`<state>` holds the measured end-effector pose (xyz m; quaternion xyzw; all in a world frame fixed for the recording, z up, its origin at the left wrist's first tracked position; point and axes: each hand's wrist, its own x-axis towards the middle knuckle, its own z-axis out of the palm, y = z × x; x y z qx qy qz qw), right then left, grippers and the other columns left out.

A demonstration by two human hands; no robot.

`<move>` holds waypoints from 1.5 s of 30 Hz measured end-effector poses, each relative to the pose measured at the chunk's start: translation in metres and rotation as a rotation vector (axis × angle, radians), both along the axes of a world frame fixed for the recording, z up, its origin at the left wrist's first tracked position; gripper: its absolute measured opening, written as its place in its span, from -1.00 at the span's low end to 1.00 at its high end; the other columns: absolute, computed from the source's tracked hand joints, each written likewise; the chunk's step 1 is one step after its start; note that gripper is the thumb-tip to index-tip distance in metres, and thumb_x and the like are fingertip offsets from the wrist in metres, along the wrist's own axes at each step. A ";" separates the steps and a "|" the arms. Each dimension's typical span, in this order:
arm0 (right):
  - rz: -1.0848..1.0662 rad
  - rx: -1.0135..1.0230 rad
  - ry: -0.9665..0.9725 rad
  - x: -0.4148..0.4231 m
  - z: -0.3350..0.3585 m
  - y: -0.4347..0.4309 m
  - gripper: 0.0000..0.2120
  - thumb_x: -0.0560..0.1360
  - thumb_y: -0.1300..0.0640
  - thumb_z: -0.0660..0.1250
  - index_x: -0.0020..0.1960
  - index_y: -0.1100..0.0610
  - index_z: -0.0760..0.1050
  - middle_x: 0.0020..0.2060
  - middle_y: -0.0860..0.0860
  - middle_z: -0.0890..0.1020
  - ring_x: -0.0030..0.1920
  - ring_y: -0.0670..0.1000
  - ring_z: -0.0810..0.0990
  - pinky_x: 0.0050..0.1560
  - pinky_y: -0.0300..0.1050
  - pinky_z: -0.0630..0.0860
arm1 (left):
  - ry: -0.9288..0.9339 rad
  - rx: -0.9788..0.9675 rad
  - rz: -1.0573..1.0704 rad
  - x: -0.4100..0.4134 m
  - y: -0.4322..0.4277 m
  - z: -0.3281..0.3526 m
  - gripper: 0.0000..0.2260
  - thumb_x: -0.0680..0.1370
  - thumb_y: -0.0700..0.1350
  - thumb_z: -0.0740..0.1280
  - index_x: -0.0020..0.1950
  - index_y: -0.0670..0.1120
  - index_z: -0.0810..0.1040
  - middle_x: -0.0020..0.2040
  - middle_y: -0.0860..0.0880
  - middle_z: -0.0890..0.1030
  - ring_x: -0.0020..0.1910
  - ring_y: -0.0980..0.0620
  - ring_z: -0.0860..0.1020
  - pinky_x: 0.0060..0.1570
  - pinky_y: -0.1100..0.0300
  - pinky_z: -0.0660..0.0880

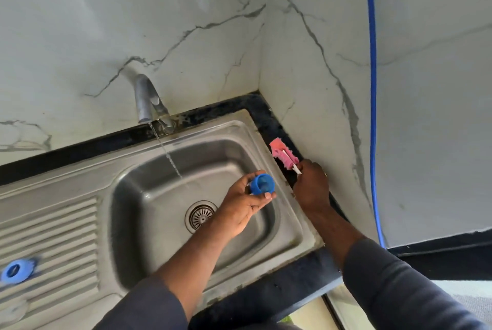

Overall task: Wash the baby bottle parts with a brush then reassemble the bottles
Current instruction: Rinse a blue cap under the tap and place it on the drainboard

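Over the sink [226,127], left hand [246,203] fingers [253,175] round a blue cap [262,183], right hand [311,186] fingers clamped on the pink brush [283,155].

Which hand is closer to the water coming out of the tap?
Left. The left hand, holding a blue bottle cap, is over the sink just right of the water stream. The right hand is farther right, at the counter edge, gripping the pink sponge brush.
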<state>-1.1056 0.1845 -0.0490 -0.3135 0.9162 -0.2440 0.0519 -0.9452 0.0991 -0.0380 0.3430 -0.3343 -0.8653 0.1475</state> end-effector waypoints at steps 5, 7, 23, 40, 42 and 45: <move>0.052 -0.019 0.104 -0.010 -0.013 0.003 -0.82 0.35 0.43 0.36 -0.05 0.32 0.55 -0.18 0.29 0.61 -0.13 0.35 0.60 -0.11 0.15 0.51 | -0.131 -0.050 0.028 0.014 -0.011 -0.007 -0.66 0.58 -0.29 0.38 0.33 -0.10 0.47 0.11 -0.16 0.61 0.02 -0.16 0.68 -0.03 0.07 0.64; 0.042 -0.035 0.117 -0.006 -0.006 -0.001 -0.74 0.35 0.40 0.33 0.04 0.30 0.55 -0.07 0.27 0.60 -0.03 0.33 0.58 -0.02 0.17 0.49 | -0.184 -0.062 0.058 0.023 -0.019 -0.010 -0.72 0.60 -0.19 0.38 0.29 -0.08 0.46 0.15 -0.14 0.61 0.01 -0.14 0.69 0.02 0.02 0.62; 0.437 -0.165 -0.927 0.132 0.018 -0.197 -0.77 0.51 0.03 0.39 0.12 0.10 0.62 0.03 0.13 0.69 0.03 0.04 0.66 0.18 0.08 0.59 | -0.385 -0.281 0.337 0.102 -0.149 0.000 -0.57 0.58 0.23 0.28 0.06 -0.14 0.61 -0.14 -0.11 0.62 -0.27 0.05 0.56 -0.28 0.20 0.55; 0.119 -0.283 -1.269 0.151 0.018 -0.235 -0.81 0.62 0.24 0.30 0.20 0.26 0.57 0.08 0.20 0.69 0.06 0.11 0.70 0.06 -0.05 0.64 | -0.289 -0.250 0.433 0.116 -0.187 -0.007 -0.82 0.65 -0.08 0.31 0.13 -0.14 0.63 0.05 -0.19 0.69 -0.05 -0.02 0.66 -0.16 0.23 0.62; 0.135 -0.293 -1.236 0.157 0.020 -0.238 -0.80 0.59 0.27 0.33 0.20 0.28 0.57 0.08 0.21 0.69 0.07 0.12 0.70 0.16 0.02 0.63 | -0.284 -0.232 0.439 0.120 -0.188 -0.007 -0.78 0.67 -0.12 0.26 0.22 -0.18 0.60 0.10 -0.19 0.68 0.03 -0.03 0.66 -0.10 0.21 0.62; 0.091 -0.334 -1.135 0.164 0.020 -0.239 -0.75 0.55 0.34 0.38 0.23 0.25 0.56 0.11 0.21 0.66 0.10 0.17 0.68 0.19 0.12 0.62 | -0.324 -0.251 0.432 0.122 -0.184 -0.005 -0.82 0.68 -0.18 0.24 0.19 -0.15 0.61 0.08 -0.15 0.68 0.02 -0.01 0.67 -0.10 0.22 0.61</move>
